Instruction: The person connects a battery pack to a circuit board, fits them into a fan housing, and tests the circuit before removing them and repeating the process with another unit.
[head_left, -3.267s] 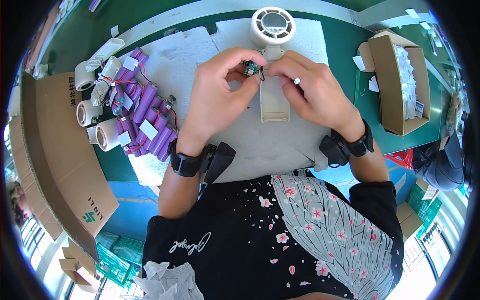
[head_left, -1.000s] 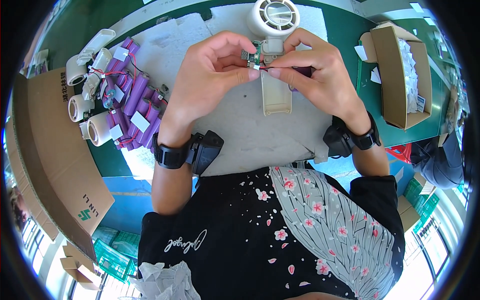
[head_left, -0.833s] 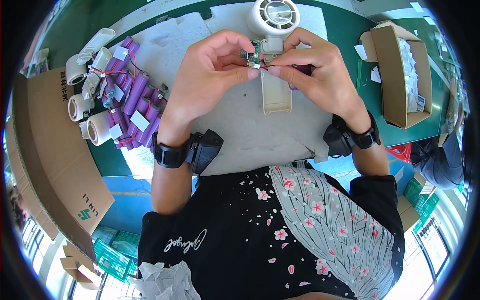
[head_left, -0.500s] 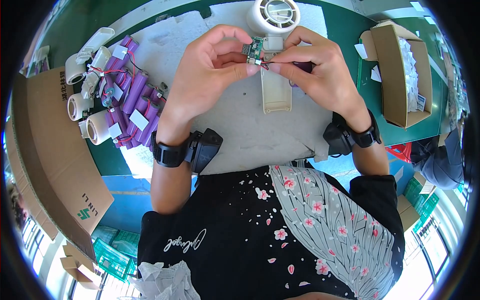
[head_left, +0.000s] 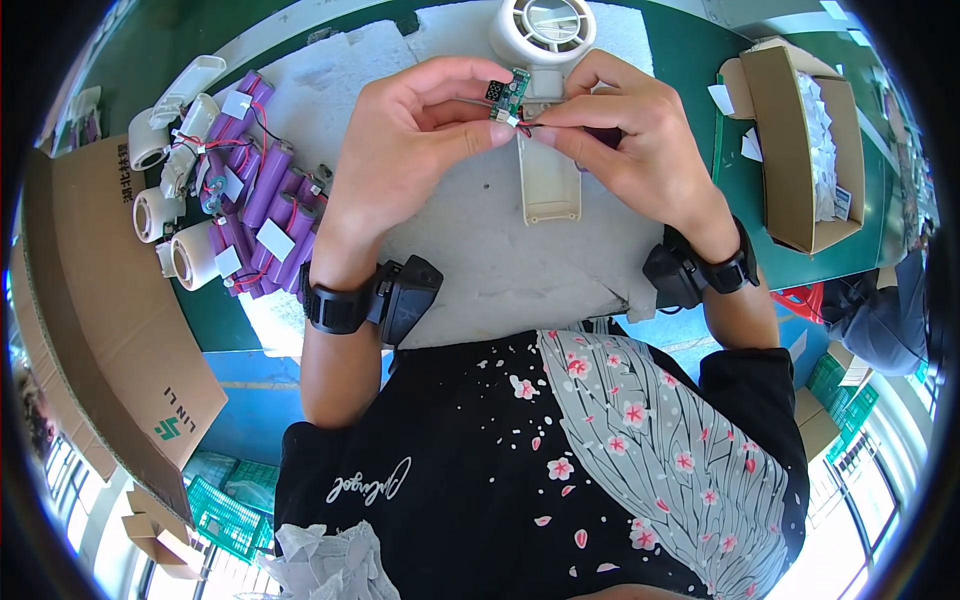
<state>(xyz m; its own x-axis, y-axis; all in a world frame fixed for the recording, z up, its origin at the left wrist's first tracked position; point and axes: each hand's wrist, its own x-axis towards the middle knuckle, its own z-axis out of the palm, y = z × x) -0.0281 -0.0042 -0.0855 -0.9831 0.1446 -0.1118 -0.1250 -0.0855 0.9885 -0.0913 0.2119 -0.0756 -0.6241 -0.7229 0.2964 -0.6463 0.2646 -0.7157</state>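
Observation:
My left hand [head_left: 405, 135] holds a small green circuit board [head_left: 507, 97] by its edges between thumb and fingers, tilted a little. At the board's lower corner is a white plug [head_left: 514, 122] with thin red and black wires [head_left: 526, 128]. My right hand [head_left: 640, 130] pinches these wires between thumb and forefinger. A dark purple cell [head_left: 606, 136] shows partly behind the right fingers; the rest of it is hidden. Beneath both hands lies a white handheld fan with a round grille [head_left: 548, 28] and an open, hollow handle shell [head_left: 551, 185].
On the left lie several purple battery cells [head_left: 268, 185] with wires and white pads, beside white fan bodies [head_left: 195, 253]. A pale foam sheet [head_left: 450, 270] covers the green table [head_left: 695, 60]. A cardboard box of white pieces [head_left: 790, 170] stands right; a large carton [head_left: 120, 290] stands left.
The circuit board has tilted clockwise in my left fingers, its top leaning right. My right hand keeps its pinch on the wires, with hardly any movement.

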